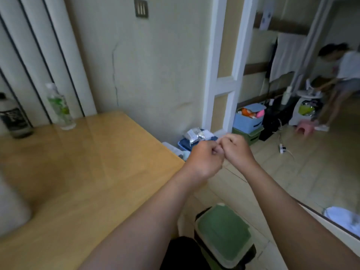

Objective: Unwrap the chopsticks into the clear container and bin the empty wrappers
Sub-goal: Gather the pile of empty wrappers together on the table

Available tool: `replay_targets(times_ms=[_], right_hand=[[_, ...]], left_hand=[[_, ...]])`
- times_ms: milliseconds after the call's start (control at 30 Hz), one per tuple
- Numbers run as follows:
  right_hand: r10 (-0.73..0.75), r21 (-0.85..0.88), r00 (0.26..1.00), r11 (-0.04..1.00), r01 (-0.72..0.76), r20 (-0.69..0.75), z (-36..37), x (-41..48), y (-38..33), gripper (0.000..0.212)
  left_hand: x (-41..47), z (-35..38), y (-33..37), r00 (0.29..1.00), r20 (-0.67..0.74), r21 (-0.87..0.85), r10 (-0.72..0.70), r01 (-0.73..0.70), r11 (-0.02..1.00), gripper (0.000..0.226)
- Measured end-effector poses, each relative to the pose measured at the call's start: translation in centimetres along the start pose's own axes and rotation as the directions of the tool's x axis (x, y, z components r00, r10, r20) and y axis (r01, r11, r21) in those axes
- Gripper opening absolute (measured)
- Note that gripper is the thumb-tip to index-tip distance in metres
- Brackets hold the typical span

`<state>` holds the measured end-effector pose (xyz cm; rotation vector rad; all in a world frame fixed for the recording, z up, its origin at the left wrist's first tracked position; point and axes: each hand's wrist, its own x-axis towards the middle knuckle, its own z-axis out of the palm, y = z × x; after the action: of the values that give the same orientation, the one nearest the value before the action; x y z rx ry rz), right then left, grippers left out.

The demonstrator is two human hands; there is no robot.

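head view: both hands meet in the air just past the right edge of the tabletop (87, 162), over the tiled floor. the left hand (204, 158) is curled into a loose fist, and the right hand (236, 148) is curled too, its fingertips pressed against the left hand's knuckles. whatever may sit between the fingers is hidden, so i cannot tell if they pinch a wrapper or nothing. the bin (224, 234), dark with a green lid that lies closed, stands on the floor below the forearms, beside the tabletop's near corner. a blurred pale shape (11, 207) sits at the tabletop's left edge, too smeared to name. at the back of the tabletop, by the wall, stand a clear bottle (60, 108) and a dark bottle (13, 117), well apart from the hands. further off on the floor a blue crate (247, 121) is stacked on a green crate (249, 135), and another person (342, 71) bends over in the far room.
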<state>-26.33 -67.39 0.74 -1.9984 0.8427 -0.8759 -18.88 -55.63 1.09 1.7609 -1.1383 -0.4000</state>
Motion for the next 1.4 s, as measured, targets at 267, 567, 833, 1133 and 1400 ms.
replay_targets(times_ms=[267,567,833,1133,1400], right_hand=[[-0.280,0.247,0.930,0.943,0.221,0.236,12.7,-3.3,-16.6,0.033],[-0.348,0.315,0.608,0.935,0.164,0.713,29.1,-13.3,-24.6,0.055],[-0.293,0.340,0.509,0.940,0.001,0.810,33.0,-15.6,-26.5,0.077],[-0.349,0.400,0.472,0.916,-0.009,0.810,34.5,-13.8,-26.4,0.078],[-0.442,0.539,0.528,0.842,-0.035,0.725,33.9,-13.7,-29.9,0.061]], left_hand=[[-7.3,-19.8,-0.8,0.903,-0.430,0.078,-0.001,0.039,0.996,0.015],[-23.9,-33.2,-1.1,0.573,-0.788,0.313,0.226,0.058,0.948,0.016],[-28.1,-35.6,-10.7,0.453,-0.848,-0.096,-0.276,0.381,0.920,0.053],[-23.4,-36.3,-13.3,0.673,-0.661,-0.257,-0.330,0.210,0.943,0.057],[-22.7,-39.4,-9.5,0.649,-0.714,-0.239,-0.263,0.126,0.963,0.034]])
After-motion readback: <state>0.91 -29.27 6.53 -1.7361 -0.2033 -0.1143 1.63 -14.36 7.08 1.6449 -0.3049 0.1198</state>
